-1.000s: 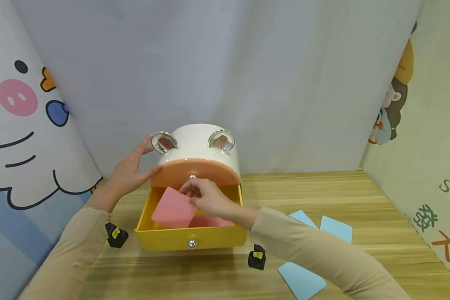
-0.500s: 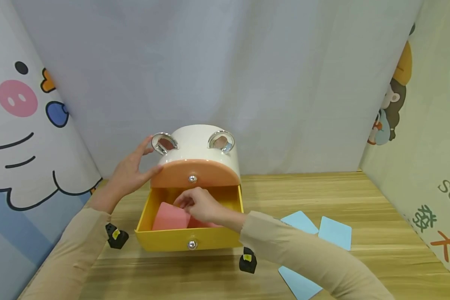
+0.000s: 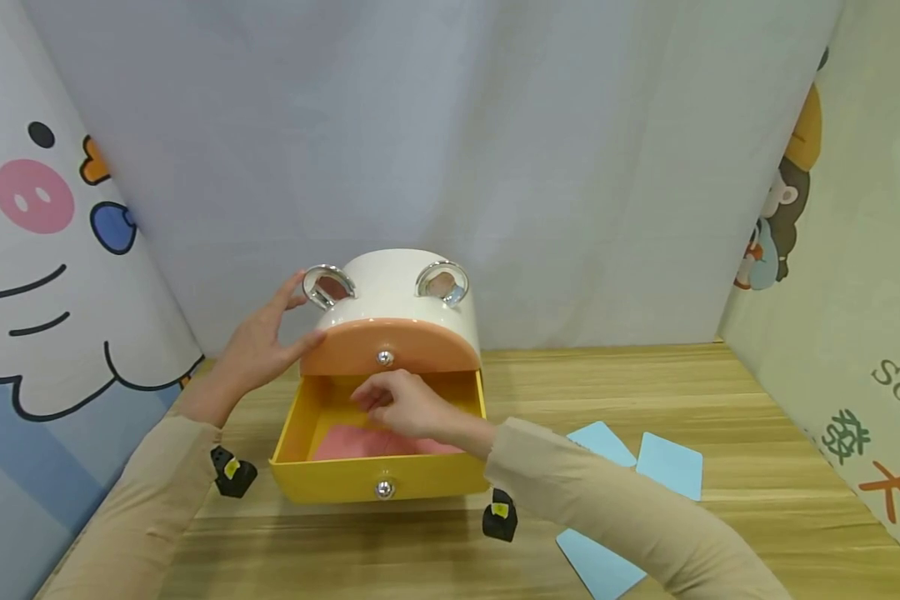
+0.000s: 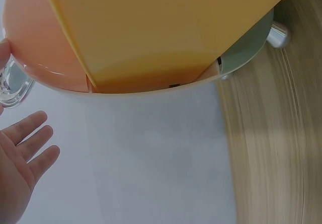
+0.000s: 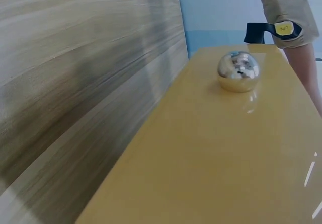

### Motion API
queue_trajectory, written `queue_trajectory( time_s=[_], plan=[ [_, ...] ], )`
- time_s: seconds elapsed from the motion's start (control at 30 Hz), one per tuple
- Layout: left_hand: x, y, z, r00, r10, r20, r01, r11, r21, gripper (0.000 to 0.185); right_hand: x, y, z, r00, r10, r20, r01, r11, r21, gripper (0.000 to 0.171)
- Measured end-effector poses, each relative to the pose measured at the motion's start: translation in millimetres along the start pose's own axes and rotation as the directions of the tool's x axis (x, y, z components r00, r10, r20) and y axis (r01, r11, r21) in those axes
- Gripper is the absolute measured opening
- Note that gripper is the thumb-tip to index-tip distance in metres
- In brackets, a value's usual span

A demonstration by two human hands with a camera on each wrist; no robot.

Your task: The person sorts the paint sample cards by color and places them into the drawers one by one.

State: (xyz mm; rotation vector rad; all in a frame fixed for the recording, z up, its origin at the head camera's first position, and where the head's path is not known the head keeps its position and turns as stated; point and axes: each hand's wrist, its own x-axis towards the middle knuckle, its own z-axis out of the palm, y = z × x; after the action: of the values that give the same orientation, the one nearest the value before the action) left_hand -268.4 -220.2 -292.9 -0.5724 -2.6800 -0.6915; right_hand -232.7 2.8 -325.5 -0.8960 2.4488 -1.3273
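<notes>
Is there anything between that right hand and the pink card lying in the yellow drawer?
Nothing visible. The right hand hovers just above the pink card, which lies flat on the floor of the open yellow drawer. The drawer has no lid, and the left hand rests on the white cabinet, off to the side.

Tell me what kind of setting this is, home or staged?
Probably a staged tabletop booth, not a lived-in room. A plain grey backdrop hangs behind a wooden table, cartoon-printed panels wall in both sides, and the only props are a toy-like drawer box and loose blue cards.
</notes>
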Motion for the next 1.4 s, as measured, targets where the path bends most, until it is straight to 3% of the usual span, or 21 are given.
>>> queue_trajectory(
  time_s=[0.17,0.43,0.73,0.97,1.07,1.2,1.4],
  plan=[
    [-0.5,0.1,0.0,1.000,0.001,-0.004,-0.001,1.000,-0.005,0.082,-9.0,-8.2,-10.4,1.000,-0.014,-0.003,0.014,0.998,0.056,0.020],
    [-0.7,1.7,-0.1,1.000,0.013,-0.012,-0.014,1.000,-0.015,0.082,-35.1,-21.4,-23.2,0.988,-0.142,-0.056,0.147,0.983,0.106,0.019],
    [-0.1,0.3,0.7,1.000,0.016,-0.010,-0.016,1.000,-0.021,0.082,-75.5,-18.5,-11.9,0.956,-0.232,-0.181,0.273,0.927,0.256,0.022],
    [-0.5,-0.8,0.8,1.000,0.017,-0.010,-0.017,1.000,-0.024,0.082,-94.9,-3.4,6.8,0.906,-0.343,-0.247,0.396,0.892,0.216,0.021],
    [-0.6,-1.2,1.4,1.000,0.015,-0.010,-0.015,1.000,-0.024,0.082,-101.2,2.1,15.6,0.902,-0.344,-0.262,0.403,0.888,0.220,0.020],
    [-0.7,-0.9,1.8,1.000,0.010,-0.013,-0.011,1.000,-0.027,0.082,-105.6,13.0,29.3,0.897,-0.336,-0.288,0.400,0.894,0.201,0.020],
    [-0.4,-1.5,2.5,1.000,0.015,-0.015,-0.015,1.000,-0.023,0.082,-103.6,29.8,49.6,0.861,-0.334,-0.383,0.385,0.921,0.062,0.022]
  ],
)
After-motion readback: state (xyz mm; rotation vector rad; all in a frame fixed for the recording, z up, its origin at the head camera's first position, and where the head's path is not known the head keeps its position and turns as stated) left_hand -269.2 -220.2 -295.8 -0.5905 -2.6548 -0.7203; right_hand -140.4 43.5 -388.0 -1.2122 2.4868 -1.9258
